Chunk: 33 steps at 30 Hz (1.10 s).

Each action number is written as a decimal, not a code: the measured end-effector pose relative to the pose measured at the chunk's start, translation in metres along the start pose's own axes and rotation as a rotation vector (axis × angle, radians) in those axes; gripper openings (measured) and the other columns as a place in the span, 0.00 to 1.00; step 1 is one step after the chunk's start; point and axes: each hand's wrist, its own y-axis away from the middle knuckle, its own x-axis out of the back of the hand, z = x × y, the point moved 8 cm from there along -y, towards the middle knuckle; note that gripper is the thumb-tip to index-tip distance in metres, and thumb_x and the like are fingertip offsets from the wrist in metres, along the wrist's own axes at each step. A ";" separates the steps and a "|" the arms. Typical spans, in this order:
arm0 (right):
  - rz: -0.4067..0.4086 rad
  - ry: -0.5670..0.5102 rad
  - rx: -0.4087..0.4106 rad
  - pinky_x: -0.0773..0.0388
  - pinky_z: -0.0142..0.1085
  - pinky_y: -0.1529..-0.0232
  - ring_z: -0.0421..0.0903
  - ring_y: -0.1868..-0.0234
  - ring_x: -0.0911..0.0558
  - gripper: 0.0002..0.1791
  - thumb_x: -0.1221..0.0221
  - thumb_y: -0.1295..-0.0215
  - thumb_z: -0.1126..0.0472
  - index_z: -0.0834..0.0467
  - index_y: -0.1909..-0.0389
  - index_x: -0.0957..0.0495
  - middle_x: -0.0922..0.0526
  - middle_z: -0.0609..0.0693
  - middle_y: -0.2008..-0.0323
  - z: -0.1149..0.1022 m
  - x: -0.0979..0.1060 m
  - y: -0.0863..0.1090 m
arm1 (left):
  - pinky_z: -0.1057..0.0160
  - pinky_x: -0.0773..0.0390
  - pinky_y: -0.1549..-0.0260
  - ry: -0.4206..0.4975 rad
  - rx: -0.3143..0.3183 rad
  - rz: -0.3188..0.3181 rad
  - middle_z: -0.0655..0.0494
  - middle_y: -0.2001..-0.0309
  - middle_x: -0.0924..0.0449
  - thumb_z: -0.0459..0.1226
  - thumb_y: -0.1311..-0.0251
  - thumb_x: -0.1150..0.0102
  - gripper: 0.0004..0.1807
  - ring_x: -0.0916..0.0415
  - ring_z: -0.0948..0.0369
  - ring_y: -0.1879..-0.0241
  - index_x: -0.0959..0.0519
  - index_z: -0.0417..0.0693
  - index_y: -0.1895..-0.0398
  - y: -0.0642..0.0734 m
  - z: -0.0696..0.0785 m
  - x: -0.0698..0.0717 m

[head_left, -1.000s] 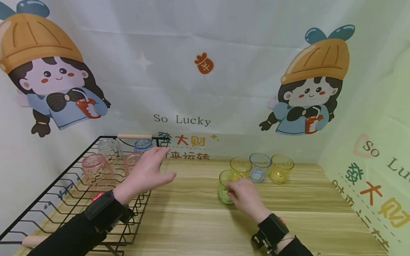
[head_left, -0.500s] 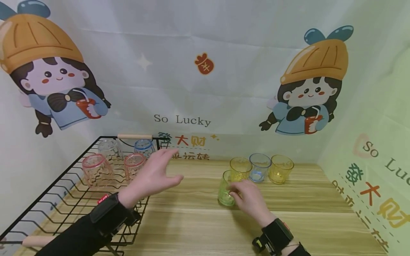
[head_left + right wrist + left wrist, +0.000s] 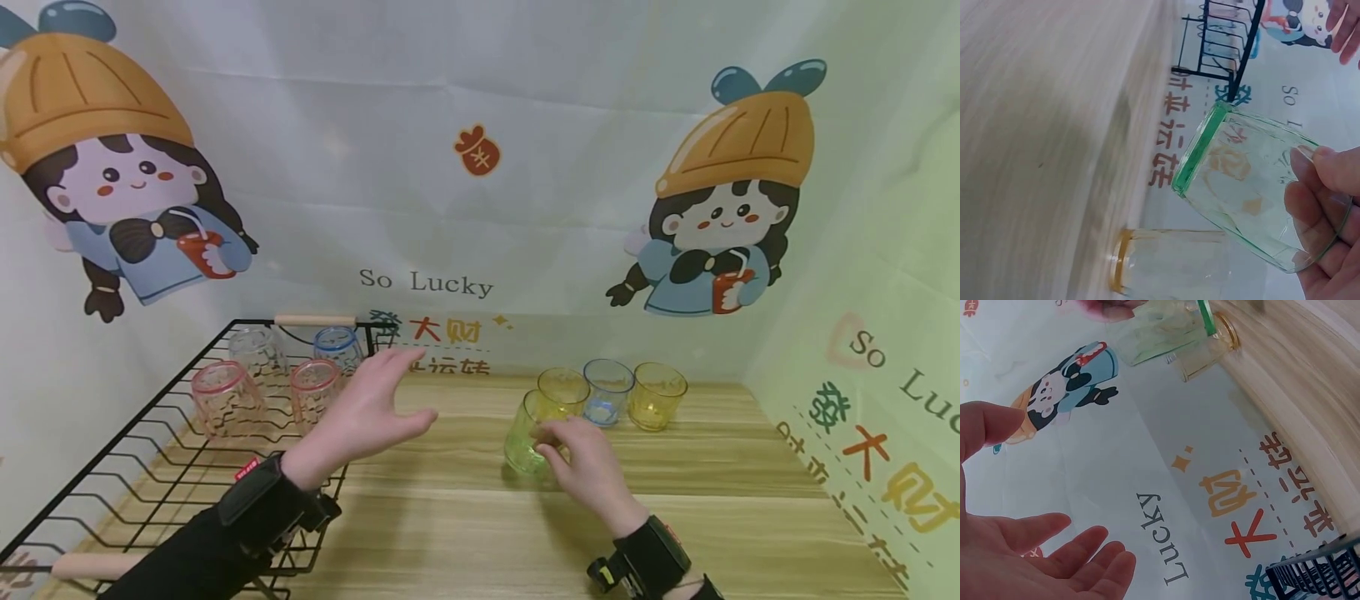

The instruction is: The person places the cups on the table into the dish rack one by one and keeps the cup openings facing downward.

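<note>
My right hand (image 3: 592, 471) pinches a green drinking glass (image 3: 522, 442) at its rim, thumb on one side and fingers on the other. The glass leans, its base swung toward the left, close over the table. In the right wrist view its thick green base (image 3: 1200, 150) points away from the palm. My left hand (image 3: 360, 412) holds nothing; its fingers and thumb are spread beside the dish rack, thumb toward the green glass. Behind the green glass stand a yellow glass (image 3: 564, 387), a blue glass (image 3: 608, 392) and a second yellow glass (image 3: 658, 400), all upright.
The black wire rack with a wooden handle (image 3: 90, 567) fills the left side. Upside down in it are two pink-rimmed glasses, a clear glass (image 3: 258, 352) and a blue-rimmed glass (image 3: 337, 346). A printed cloth (image 3: 555, 208) hangs behind the wooden table (image 3: 465, 542).
The green glass has gone from upright to tilted, its base shifting slightly left in my right hand. My left hand has moved a little to the right, uncovering more of the nearer pink glass.
</note>
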 end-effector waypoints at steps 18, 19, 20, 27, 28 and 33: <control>0.142 -0.109 0.085 0.23 0.39 0.55 0.39 0.66 0.21 0.09 0.33 0.49 0.67 0.56 0.66 0.20 0.17 0.44 0.72 -0.017 0.023 -0.006 | 0.39 0.33 0.37 0.062 -0.038 0.004 0.43 0.33 0.36 0.47 0.52 0.32 0.46 0.37 0.46 0.34 0.40 0.43 0.30 0.002 0.013 -0.005; 0.148 -0.117 0.088 0.23 0.40 0.53 0.39 0.66 0.21 0.09 0.33 0.49 0.68 0.56 0.66 0.20 0.18 0.44 0.72 -0.017 0.024 -0.006 | 0.40 0.33 0.37 0.064 -0.038 0.005 0.43 0.33 0.36 0.47 0.53 0.32 0.46 0.37 0.46 0.35 0.40 0.43 0.30 0.002 0.014 -0.005; 0.153 -0.127 0.090 0.23 0.41 0.51 0.39 0.66 0.21 0.10 0.33 0.49 0.68 0.56 0.66 0.20 0.18 0.43 0.72 -0.018 0.025 -0.006 | 0.40 0.33 0.37 0.063 -0.042 0.007 0.42 0.33 0.36 0.47 0.53 0.32 0.46 0.37 0.46 0.35 0.40 0.43 0.30 0.003 0.014 -0.005; 0.192 -0.191 0.100 0.24 0.44 0.46 0.40 0.65 0.21 0.11 0.33 0.49 0.70 0.57 0.64 0.20 0.18 0.44 0.71 -0.025 0.032 -0.007 | 0.40 0.34 0.36 0.068 -0.043 0.008 0.43 0.33 0.35 0.47 0.53 0.31 0.46 0.37 0.47 0.34 0.40 0.44 0.30 0.005 0.017 -0.008; 0.200 -0.202 0.099 0.24 0.43 0.45 0.41 0.64 0.21 0.11 0.33 0.49 0.70 0.57 0.64 0.20 0.18 0.44 0.71 -0.026 0.034 -0.007 | 0.39 0.34 0.37 0.070 -0.043 0.008 0.43 0.33 0.35 0.47 0.53 0.31 0.47 0.37 0.46 0.34 0.40 0.44 0.30 0.005 0.017 -0.009; 0.235 -0.291 0.084 0.29 0.38 0.38 0.43 0.63 0.20 0.12 0.35 0.49 0.74 0.59 0.63 0.20 0.17 0.47 0.70 -0.029 0.042 -0.009 | 0.38 0.34 0.37 0.074 -0.041 0.004 0.42 0.32 0.37 0.47 0.54 0.30 0.48 0.38 0.45 0.34 0.40 0.44 0.30 0.006 0.019 -0.010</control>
